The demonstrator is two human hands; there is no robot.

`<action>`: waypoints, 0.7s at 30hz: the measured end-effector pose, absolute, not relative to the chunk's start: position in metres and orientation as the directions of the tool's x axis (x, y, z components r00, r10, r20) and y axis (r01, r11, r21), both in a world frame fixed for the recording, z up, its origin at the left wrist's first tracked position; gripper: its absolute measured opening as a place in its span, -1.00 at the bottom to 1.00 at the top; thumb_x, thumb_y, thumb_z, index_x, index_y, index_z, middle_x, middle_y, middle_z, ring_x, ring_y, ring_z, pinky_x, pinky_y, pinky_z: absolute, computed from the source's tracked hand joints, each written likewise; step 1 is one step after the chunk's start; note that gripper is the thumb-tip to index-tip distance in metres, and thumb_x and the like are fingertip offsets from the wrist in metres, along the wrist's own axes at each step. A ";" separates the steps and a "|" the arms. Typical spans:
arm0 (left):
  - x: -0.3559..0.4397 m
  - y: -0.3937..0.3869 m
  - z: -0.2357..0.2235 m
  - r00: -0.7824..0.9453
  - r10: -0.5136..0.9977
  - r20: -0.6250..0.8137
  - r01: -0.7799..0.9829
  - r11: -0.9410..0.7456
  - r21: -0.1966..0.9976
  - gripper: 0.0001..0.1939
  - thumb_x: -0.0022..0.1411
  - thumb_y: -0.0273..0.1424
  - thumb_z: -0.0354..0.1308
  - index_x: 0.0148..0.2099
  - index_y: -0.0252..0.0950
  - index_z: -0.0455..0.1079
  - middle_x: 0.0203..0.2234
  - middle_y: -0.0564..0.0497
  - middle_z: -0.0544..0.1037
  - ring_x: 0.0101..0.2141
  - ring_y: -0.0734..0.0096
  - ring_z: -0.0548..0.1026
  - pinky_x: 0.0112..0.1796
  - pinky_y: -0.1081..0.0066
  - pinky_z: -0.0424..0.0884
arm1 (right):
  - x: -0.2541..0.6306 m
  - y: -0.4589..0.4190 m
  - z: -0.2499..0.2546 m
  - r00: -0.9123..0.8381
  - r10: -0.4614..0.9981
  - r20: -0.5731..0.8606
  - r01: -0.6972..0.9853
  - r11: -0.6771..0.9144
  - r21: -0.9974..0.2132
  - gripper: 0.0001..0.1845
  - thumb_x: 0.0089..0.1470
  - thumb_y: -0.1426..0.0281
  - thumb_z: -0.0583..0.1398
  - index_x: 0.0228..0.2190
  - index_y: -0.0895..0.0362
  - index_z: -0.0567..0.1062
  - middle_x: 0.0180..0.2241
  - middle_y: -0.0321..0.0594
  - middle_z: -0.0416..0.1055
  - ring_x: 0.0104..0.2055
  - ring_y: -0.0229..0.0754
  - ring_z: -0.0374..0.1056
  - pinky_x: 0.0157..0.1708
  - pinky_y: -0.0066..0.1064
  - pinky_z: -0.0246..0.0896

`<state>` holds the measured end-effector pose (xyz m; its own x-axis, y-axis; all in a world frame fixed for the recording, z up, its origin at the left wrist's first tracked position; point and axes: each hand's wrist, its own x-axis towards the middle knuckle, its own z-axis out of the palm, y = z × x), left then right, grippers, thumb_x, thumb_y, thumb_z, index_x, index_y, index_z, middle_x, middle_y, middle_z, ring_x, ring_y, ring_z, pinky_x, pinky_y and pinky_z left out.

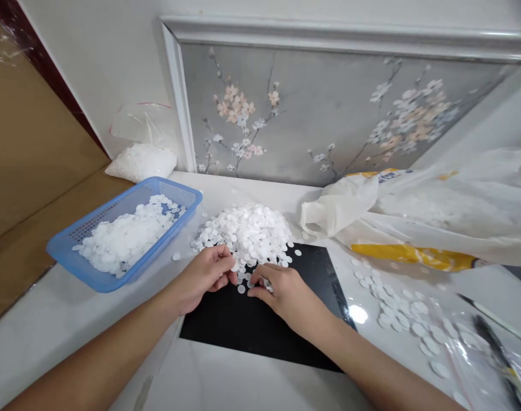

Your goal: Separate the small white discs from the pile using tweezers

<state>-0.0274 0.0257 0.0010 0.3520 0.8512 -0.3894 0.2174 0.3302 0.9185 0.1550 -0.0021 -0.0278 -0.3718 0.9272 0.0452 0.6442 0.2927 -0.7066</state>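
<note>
A heap of small white round discs lies on the white table, spilling onto the near black mat. At the heap's front left edge, my left hand is closed in a pinch, with a white disc at its thumb and fingertip. My right hand curls inward just across from it, over the mat, with several white discs showing within its bent fingers. A few loose discs lie on the mat between both hands.
A blue plastic basket with more discs stands at left, before a clear bag of white pieces. At right lie a large white-and-yellow plastic bag, scattered discs, clear bags and a black-handled tool. A framed floral panel stands behind.
</note>
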 end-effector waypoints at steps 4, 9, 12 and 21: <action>-0.028 0.026 0.005 0.377 0.826 -0.418 0.157 0.388 0.908 -0.88 -0.01 -0.44 0.06 -0.42 -0.26 0.13 -0.50 0.03 0.49 -0.61 0.61 0.20 -0.60 0.55 -0.06 | 0.153 -0.003 -0.033 -0.389 0.917 0.090 0.691 0.355 -0.630 -0.87 0.10 0.52 0.11 -0.45 0.13 0.42 -0.42 -0.24 0.41 -0.46 -0.24 0.32 -0.42 -0.42 0.18; -0.030 0.026 0.004 0.411 0.841 -0.352 0.372 0.197 0.907 -0.91 0.06 -0.36 0.07 -0.38 -0.27 0.32 -0.63 0.17 0.24 -0.60 0.57 0.13 -0.58 0.52 -0.02 | 0.161 0.005 -0.027 -0.228 0.972 -0.056 0.572 0.087 -0.815 -0.88 0.03 0.43 0.13 -0.53 0.12 0.37 -0.58 -0.38 0.30 -0.58 -0.33 0.17 -0.55 -0.48 0.07; -0.030 0.023 0.000 0.452 0.850 -0.271 0.609 -0.072 0.790 -0.85 0.00 -0.29 0.22 -0.39 -0.23 0.37 -0.64 0.19 0.19 -0.58 0.53 0.16 -0.54 0.49 0.02 | 0.165 0.009 -0.024 -0.188 0.964 -0.190 0.415 -0.097 -0.905 -0.84 0.02 0.35 0.12 -0.53 0.14 0.37 -0.63 -0.39 0.27 -0.65 -0.38 0.06 -0.64 -0.51 -0.02; -0.026 0.020 -0.006 0.475 0.864 -0.167 0.710 -0.264 0.653 -0.87 0.18 -0.32 0.08 -0.40 -0.22 0.36 -0.66 0.17 0.29 -0.58 0.48 0.24 -0.50 0.46 0.05 | 0.173 0.013 -0.023 -0.213 0.958 -0.193 0.134 -0.167 -0.977 -0.95 -0.07 0.47 0.08 -0.45 0.11 0.27 -0.55 -0.36 0.38 -0.69 -0.43 -0.02 -0.69 -0.54 -0.15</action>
<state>-0.0264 0.0198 -0.0061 0.4754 0.8637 -0.1671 0.7098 -0.2644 0.6528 0.1726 0.0132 -0.0227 -0.2127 0.9578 -0.1932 0.1343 -0.1672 -0.9767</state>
